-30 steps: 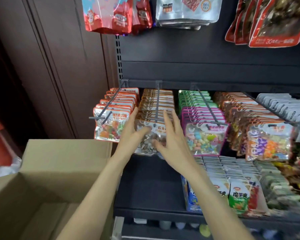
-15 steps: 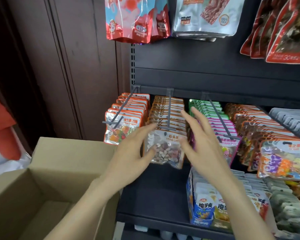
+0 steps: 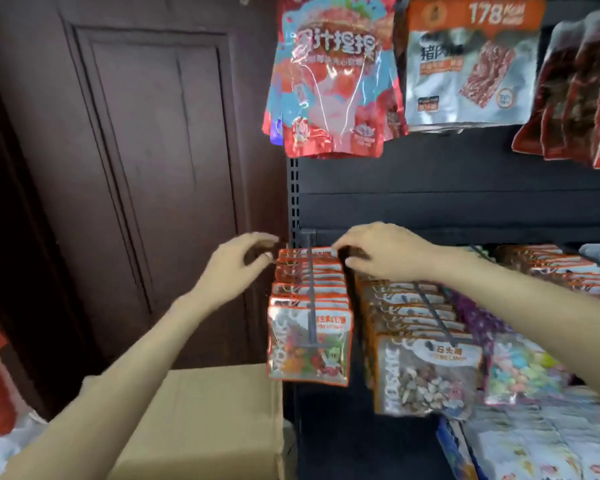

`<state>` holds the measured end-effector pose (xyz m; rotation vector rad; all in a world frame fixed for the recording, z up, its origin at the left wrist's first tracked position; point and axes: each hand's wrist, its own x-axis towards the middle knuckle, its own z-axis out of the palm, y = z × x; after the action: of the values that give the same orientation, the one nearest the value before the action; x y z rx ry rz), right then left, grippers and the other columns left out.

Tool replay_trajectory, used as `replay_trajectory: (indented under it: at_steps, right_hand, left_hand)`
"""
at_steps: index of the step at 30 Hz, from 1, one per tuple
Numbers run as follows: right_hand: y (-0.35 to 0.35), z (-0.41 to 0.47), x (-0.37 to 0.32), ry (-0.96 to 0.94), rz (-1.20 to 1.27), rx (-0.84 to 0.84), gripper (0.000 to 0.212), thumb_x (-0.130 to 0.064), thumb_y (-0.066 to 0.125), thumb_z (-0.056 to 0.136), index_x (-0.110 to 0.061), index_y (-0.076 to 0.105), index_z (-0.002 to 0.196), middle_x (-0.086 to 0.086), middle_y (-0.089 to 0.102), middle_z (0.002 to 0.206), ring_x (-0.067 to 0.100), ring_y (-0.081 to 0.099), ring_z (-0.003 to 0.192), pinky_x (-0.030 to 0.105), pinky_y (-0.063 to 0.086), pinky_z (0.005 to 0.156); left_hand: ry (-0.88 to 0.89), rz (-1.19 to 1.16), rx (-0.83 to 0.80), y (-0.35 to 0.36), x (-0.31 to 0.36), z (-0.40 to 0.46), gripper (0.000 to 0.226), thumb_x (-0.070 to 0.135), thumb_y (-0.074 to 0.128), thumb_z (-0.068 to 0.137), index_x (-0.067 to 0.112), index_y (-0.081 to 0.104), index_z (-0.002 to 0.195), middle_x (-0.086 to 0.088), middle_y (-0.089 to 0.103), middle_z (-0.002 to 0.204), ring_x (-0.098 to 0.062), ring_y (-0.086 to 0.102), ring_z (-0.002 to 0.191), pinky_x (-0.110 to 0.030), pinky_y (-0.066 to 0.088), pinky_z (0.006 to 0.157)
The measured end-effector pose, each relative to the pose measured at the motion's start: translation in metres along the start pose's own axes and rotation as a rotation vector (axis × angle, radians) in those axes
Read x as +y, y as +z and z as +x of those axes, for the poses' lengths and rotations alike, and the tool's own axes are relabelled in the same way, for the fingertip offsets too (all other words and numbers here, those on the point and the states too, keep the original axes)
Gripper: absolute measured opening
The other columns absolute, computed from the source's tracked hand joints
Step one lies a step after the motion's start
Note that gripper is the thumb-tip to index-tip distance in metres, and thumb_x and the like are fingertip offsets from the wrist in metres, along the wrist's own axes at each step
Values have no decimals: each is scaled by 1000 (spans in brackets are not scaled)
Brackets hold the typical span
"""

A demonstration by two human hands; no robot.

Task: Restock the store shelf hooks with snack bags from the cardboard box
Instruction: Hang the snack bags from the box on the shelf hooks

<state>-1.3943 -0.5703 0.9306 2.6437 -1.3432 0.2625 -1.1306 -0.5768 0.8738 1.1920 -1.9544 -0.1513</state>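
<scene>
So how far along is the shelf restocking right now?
Mostly done, it seems: the gummy hook and the stone candy hook hang full to the front. In hand: the left hand and right hand are at the back of the gummy row, apparently straightening it; neither clearly holds a bag. The box interior is out of view, so what is left is unclear.

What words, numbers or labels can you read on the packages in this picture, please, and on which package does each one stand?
"178 Kcal": orange header of the silver jerky bag.
"100%": round seal low on that same bag.
"石头糖": header of the pebble-candy bag.
"MOSAIC": sideways on its left edge.
Large white characters on the red gummy bag: too blurred to be sure.
All other print: too small or blurred.
</scene>
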Motion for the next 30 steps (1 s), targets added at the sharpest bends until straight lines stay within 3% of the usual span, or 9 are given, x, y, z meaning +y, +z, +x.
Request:
replay_trajectory:
  at_steps: [2, 6, 10, 13, 16, 19, 25, 30]
  right_hand:
    - [14, 33, 5, 63, -82, -81, 42, -29, 44, 101, -22, 44, 142, 1, 46, 144, 24, 48, 128, 38, 42, 100]
    - [32, 73, 15, 149, -161, -216, 52, -32, 36, 103, -20, 25, 153, 4, 28, 157, 24, 33, 140, 33, 32, 108]
    - [49, 80, 15, 170, -161, -317, 50, -38, 29, 105, -21, 25, 152, 3, 30, 155, 24, 37, 137, 31, 34, 104]
    - [58, 83, 16, 180, -134, -331, 50, -41, 28, 104, -21, 29, 150, 6, 39, 147, 24, 41, 131, 34, 35, 104]
    - [57, 87, 17, 166, -143, -347, 50, -44, 28, 104, -23, 30, 148, 6, 43, 144, 24, 42, 130, 38, 35, 106]
    - [52, 88, 19, 150, -155, -347, 52, -47, 28, 103, -26, 27, 150, 4, 40, 147, 24, 38, 132, 40, 34, 108]
    - [53, 87, 23, 201, 10, -293, 56, -53, 31, 100, -29, 25, 151, 5, 35, 151, 24, 34, 137, 37, 32, 109]
    - [52, 91, 24, 199, -21, -274, 53, -51, 34, 100, -24, 36, 146, 5, 44, 143, 23, 37, 132, 38, 34, 106]
  left_hand:
    - [41, 52, -132, 17, -22, 30, 36, 32, 55, 89, 19, 64, 121, 5, 64, 119, -15, 58, 115, -16, 37, 94]
    - [61, 13, -195, 35, -37, 64, 33, 25, 56, 96, 12, 60, 127, -6, 59, 130, -20, 52, 123, -19, 34, 97]
    - [37, 89, -315, 49, -59, 64, 50, 51, 43, 92, 23, 56, 131, -2, 53, 136, -19, 49, 126, -38, 38, 105]
    - [15, -7, -288, 53, -72, 60, 54, 57, 39, 91, 23, 60, 127, 2, 51, 137, -15, 48, 127, -37, 38, 106]
    - [16, -87, -199, 53, -77, 69, 37, 41, 47, 97, 17, 68, 116, 1, 61, 126, -15, 54, 119, -33, 40, 103]
    - [4, -59, -192, 50, -78, 75, 18, 27, 57, 95, 24, 73, 103, 9, 69, 108, -8, 64, 102, -28, 46, 91]
    - [-11, -94, -212, 52, -73, 76, 22, 26, 62, 92, 29, 63, 114, 10, 71, 94, -7, 66, 92, -29, 48, 87]
    - [15, -23, -221, 50, -71, 87, 14, 27, 68, 88, 29, 73, 101, 13, 72, 96, -4, 65, 91, -31, 51, 89]
